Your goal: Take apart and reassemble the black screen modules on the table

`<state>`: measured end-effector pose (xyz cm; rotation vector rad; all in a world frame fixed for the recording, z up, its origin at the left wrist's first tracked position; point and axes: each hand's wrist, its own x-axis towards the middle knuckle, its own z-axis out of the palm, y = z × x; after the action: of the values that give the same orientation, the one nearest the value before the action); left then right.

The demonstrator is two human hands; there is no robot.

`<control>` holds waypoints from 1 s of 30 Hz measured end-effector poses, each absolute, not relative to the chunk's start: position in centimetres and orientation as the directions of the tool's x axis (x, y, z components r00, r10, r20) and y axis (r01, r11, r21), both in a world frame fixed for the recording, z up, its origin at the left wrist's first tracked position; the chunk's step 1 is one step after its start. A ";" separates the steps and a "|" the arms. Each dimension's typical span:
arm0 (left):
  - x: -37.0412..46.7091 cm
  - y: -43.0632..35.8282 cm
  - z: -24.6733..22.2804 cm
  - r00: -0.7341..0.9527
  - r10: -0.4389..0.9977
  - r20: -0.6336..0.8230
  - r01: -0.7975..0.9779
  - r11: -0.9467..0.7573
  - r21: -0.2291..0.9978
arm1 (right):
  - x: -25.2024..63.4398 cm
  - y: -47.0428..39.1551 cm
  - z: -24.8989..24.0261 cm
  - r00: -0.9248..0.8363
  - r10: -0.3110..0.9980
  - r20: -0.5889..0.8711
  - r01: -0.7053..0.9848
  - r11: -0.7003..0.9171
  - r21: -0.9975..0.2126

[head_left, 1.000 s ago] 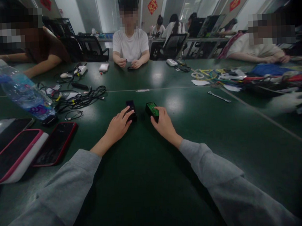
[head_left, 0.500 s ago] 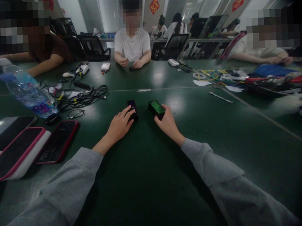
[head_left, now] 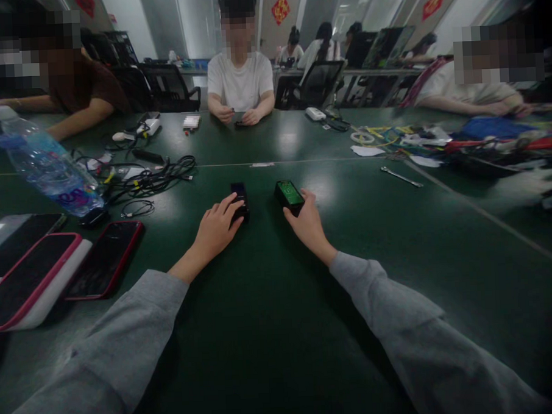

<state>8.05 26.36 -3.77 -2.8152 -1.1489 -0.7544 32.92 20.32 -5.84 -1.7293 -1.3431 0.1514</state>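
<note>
My left hand rests over a small black box-shaped device on the table, its fingers curled across the top and the thumb along the near side. The device's top face is dark, and its lower part lies under my fingers. In my right hand is a second small black device with a lit green screen, gripped at its near right end between thumb and fingers. A short gap separates the two devices. The writing on the green screen is too small to read.
Phones and water bottles stand or lie at the left, with tangled black cables beyond. A wrench and a heap of cables lie at the right. Several people sit around, one across the table.
The green-screened device has shifted slightly right and turned a little in my right hand. My left hand and its device look nearly unchanged. The whole view has moved slightly.
</note>
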 end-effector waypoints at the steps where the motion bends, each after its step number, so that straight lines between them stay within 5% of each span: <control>1: 8.1 26.4 -3.8 0.613 0.658 0.437 0.663 -0.729 0.168 | 32.9 20.3 -5.8 0.405 0.821 0.402 0.704 0.000 -0.710; 5: 8.0 26.4 -3.8 0.616 0.655 0.438 0.657 -0.734 0.172 | 32.8 20.1 -5.5 0.375 0.834 0.406 0.744 -0.009 -0.668; 12: 8.0 26.5 -4.0 0.621 0.640 0.453 0.634 -0.750 0.190 | 32.4 20.1 -5.6 0.068 0.850 0.523 0.930 0.135 -0.341; 16: 7.9 26.5 -4.1 0.627 0.633 0.454 0.628 -0.756 0.185 | 31.9 19.8 -5.3 0.007 0.876 0.483 0.953 0.141 -0.270; 27: 7.9 26.5 -4.2 0.624 0.633 0.459 0.619 -0.758 0.204 | 32.3 20.9 -5.6 0.168 0.871 0.462 0.865 0.094 -0.492; 30: 7.9 26.6 -4.3 0.623 0.630 0.463 0.624 -0.758 0.192 | 32.3 21.0 -5.4 0.167 0.872 0.461 0.876 0.083 -0.475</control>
<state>7.91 26.63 -4.30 -2.8413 -1.0973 -0.8184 32.28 20.96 -5.37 -1.7505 -1.6690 -0.0082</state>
